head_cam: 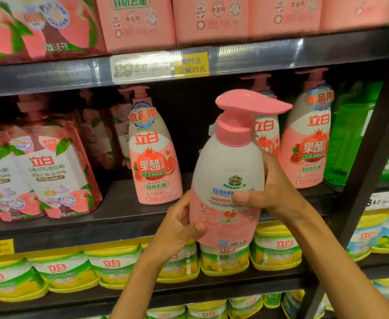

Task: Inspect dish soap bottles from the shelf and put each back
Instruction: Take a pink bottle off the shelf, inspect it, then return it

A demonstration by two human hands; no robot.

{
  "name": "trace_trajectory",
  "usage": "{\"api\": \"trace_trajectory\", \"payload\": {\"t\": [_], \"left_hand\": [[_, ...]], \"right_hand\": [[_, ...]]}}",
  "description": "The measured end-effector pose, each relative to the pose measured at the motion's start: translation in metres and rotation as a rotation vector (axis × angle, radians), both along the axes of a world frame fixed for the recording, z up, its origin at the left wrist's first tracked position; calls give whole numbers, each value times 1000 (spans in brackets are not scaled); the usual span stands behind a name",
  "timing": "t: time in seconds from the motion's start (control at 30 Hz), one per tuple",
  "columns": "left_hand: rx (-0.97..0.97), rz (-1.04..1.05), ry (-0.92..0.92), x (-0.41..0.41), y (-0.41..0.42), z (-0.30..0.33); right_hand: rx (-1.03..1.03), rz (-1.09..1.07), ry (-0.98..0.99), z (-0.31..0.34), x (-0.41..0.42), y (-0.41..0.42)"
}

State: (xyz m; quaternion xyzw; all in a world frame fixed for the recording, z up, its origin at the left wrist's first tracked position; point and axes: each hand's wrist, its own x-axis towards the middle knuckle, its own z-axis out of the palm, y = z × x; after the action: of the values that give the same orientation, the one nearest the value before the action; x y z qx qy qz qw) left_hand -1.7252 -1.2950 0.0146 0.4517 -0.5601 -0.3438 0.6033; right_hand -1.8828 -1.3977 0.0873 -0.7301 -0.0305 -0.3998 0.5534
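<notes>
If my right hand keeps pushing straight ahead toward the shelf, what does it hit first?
Probably the pink bottle standing on the shelf just behind the held bottle; your right hand points that way, though depth is unclear.

Obscured and unreadable areas, head view
Held bottle (pixel 228 180) back label partly covered by right hand (pixel 278 196); price tag (pixel 159 66) digits blurred; top-shelf bottles (pixel 209 17) cropped by frame edge.

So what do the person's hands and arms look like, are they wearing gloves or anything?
No gloves. The left hand and right hand are both bare, with short, plain fingernails and no rings that show. Both forearms are bare too: no sleeves reach into view, and no watch or bracelet shows on either wrist.
</notes>
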Motion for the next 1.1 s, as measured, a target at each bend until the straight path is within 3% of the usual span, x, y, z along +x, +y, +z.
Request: {"api": "trace_trajectory", "payload": {"t": [0.3,0.37,0.5,0.7,0.77,0.9,1.0,1.1], "left_hand": [[-169,227,41,-22,-6,-9],[-159,266,73,-24,-5,-9],[38,223,234,-23,-4,-10],[227,67,383,-30,1,-4],[240,106,330,-34,-1,-5],[146,139,180,-36,1,1],[102,120,71,-37,2,2],[76,196,134,-43,1,5]], "right_hand": [[-59,-7,-47,5,0,8],[57,-17,-53,6,5,8],[393,123,-15,13,13,0],[617,312,60,6,25,-6],[581,233,38,1,24,-5],[418,-158,-3,-1,22,5],[431,-429,-24,-1,27,10],[378,-472,20,7,29,9]]}}
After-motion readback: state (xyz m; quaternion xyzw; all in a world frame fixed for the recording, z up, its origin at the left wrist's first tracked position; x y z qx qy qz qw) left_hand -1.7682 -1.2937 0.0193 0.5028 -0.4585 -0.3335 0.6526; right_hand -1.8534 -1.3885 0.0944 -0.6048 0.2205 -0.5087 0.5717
